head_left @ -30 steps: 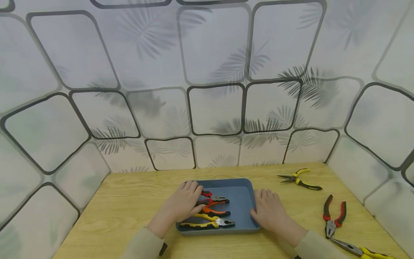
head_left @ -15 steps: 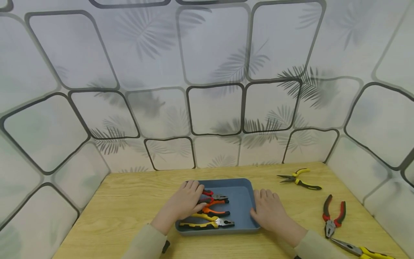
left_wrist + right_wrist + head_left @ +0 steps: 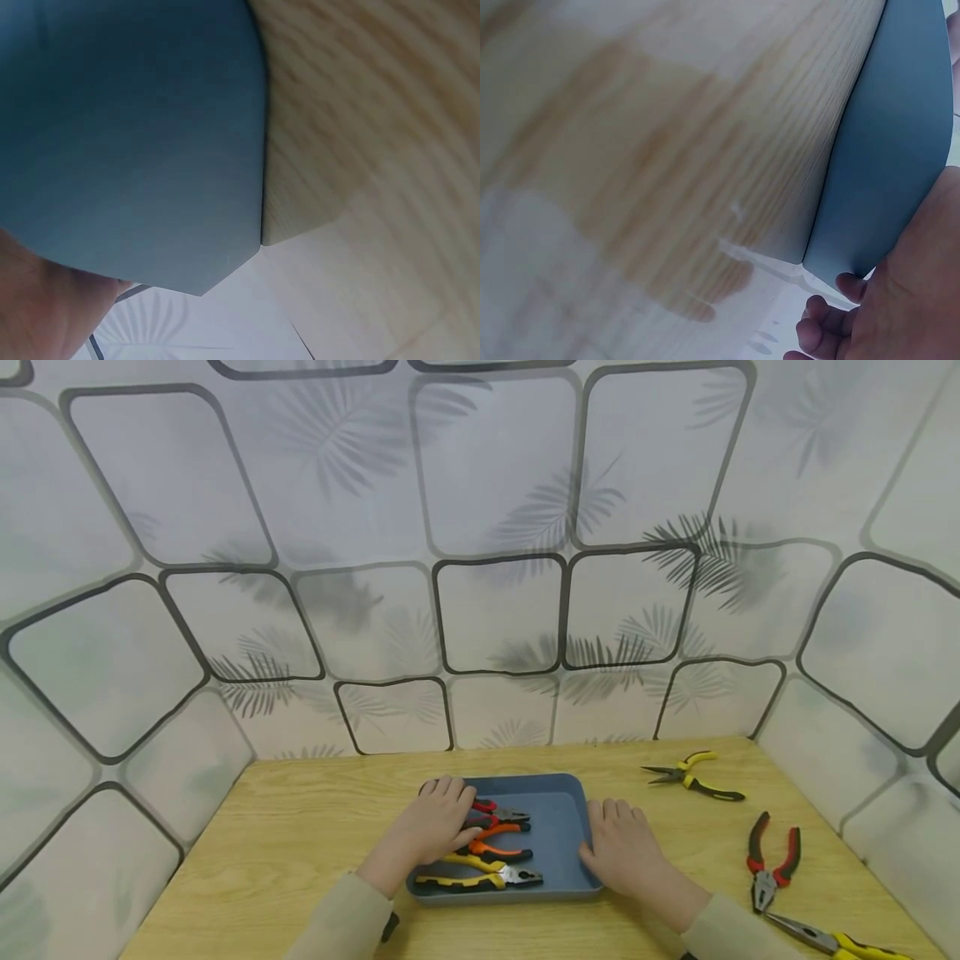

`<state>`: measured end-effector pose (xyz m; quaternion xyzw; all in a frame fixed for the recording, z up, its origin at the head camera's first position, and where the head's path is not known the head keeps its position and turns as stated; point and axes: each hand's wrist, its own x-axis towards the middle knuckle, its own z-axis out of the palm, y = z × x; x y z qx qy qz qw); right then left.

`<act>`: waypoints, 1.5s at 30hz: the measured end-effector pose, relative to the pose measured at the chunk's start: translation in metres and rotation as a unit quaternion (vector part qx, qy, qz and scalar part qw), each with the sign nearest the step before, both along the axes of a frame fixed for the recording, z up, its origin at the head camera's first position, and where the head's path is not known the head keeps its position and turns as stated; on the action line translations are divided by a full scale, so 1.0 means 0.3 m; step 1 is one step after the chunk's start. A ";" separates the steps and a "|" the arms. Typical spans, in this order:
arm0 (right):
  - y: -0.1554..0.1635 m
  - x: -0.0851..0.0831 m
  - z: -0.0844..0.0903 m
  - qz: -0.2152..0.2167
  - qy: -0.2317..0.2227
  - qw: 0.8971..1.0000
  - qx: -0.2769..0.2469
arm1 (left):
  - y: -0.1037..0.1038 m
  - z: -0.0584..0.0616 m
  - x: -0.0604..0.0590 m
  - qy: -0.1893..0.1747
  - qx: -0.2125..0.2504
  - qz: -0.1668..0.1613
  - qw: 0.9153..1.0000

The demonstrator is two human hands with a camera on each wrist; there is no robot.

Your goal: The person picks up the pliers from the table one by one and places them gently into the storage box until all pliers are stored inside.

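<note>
Holding the blue tray (image 3: pixel 561 835) flat on the tabletop (image 3: pixel 315 827) by its two short ends, probably for an even, steady hold. Gripping the left wall with the left hand (image 3: pixel 435 821), thumb reaching inside, fingertips hidden; closing the right hand (image 3: pixel 624 846) on the right wall, fingers bent along the outside. Covering part of the red pliers (image 3: pixel 513 815), orange pliers (image 3: pixel 483 847) and yellow pliers (image 3: pixel 491 882), all lying inside, simply by grasping that end. Leaving far long-nose pliers (image 3: pixel 684 774), red-and-black pliers (image 3: pixel 766 883) and near long-nose pliers (image 3: pixel 817 937) loose, right of the tray.
</note>
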<state>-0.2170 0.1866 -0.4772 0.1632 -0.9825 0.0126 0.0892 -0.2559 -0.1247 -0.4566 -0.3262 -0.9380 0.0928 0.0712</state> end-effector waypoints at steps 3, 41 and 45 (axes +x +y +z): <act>0.000 0.000 0.000 0.000 -0.005 1.000 -0.001 | 0.001 -0.005 -0.005 -0.007 0.003 0.006 1.000; -0.002 0.001 -0.006 0.001 0.011 1.000 0.008 | 0.006 0.033 -0.011 0.010 0.036 0.011 0.999; -0.004 0.000 -0.002 0.000 0.008 1.000 0.007 | -0.002 0.039 -0.010 0.010 0.042 0.012 0.999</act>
